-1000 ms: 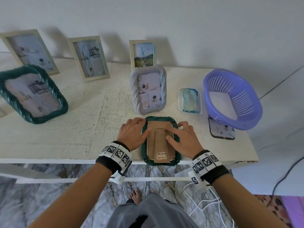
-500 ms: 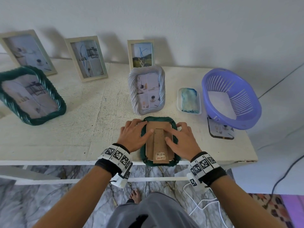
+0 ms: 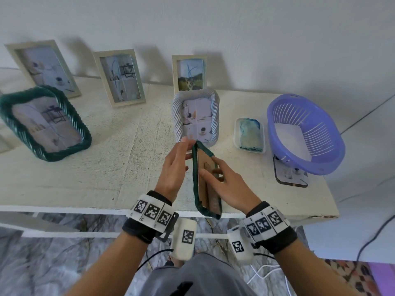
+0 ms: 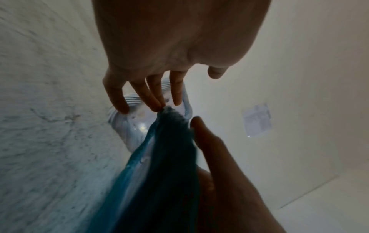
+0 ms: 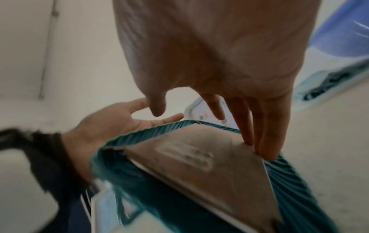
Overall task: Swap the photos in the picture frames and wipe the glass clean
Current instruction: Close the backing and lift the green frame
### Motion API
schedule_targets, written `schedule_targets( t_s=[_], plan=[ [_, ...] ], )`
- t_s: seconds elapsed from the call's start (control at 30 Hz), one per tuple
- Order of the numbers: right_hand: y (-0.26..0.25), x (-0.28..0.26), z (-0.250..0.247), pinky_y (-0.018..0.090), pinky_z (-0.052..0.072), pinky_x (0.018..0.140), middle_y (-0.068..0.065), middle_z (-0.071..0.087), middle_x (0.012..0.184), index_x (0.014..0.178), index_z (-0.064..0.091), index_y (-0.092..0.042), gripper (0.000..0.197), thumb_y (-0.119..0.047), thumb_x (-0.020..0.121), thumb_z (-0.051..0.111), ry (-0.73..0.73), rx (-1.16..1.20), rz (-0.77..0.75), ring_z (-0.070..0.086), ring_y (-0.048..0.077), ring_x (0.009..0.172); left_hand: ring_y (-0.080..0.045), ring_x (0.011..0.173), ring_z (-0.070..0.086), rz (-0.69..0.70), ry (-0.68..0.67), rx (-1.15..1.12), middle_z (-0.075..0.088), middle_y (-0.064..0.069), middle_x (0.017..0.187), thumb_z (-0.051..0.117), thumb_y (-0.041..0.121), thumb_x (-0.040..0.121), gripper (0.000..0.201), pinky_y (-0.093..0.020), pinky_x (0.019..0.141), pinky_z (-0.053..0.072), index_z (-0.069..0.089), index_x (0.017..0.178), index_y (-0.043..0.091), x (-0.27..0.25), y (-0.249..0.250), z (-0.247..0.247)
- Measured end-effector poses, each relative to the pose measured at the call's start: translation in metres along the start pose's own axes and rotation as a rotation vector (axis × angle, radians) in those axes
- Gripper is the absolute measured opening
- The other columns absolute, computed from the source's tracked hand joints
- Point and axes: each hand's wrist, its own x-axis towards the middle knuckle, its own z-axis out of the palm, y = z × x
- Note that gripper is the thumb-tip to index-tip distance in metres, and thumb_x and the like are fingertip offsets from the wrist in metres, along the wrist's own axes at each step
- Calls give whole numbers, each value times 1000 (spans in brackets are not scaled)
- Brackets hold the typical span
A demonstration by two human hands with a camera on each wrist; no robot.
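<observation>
A small green rope-rimmed frame (image 3: 195,178) stands lifted on its long edge near the table's front edge, its brown cardboard back (image 3: 203,189) turned right. My left hand (image 3: 175,165) lies along its glass side, straight fingers (image 4: 151,94) touching the top rim (image 4: 167,119). My right hand (image 3: 226,186) presses flat on the cardboard back (image 5: 199,157), fingertips (image 5: 267,141) at the back's edge by the rim. The glass face is hidden from the head view.
Right behind stands a white ribbed frame (image 3: 196,118). A bigger green frame (image 3: 44,122) leans at left, and three beige frames (image 3: 119,77) line the wall. At right are a tray with a blue-stained cloth (image 3: 250,135), a purple basket (image 3: 305,133) and a clear plate (image 3: 290,176).
The green frame lay face down under both hands. Now it is raised and tipped onto its edge, the left hand moved to its glass side, the right still on the back.
</observation>
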Motion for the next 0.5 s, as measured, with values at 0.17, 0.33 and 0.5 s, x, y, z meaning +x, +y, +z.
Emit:
schedule_targets(
  t_s=[0.17,0.33,0.5],
  plan=[
    [1,-4,-10,37,51,96,-3,67,121,135,49,-33,46,-48,93,57,-86,466,25,63,14,113,-15,114,64,94,-133,-127,66,1,124,38,55,99,50,-41,92,55,61,127,20,-7,8,6],
    [24,-5,-12,45,48,99,9,65,125,131,56,-19,48,-42,90,58,-60,704,-21,61,28,117,-19,118,62,60,-310,-169,66,-2,127,36,46,99,47,-42,92,56,60,128,18,-4,-11,7],
    [42,-2,-21,43,48,95,16,68,117,123,63,-9,30,-22,102,45,27,764,-6,64,29,109,-6,115,57,240,-270,344,64,8,123,50,31,102,28,-32,94,50,63,124,20,13,-45,-5]
  ],
)
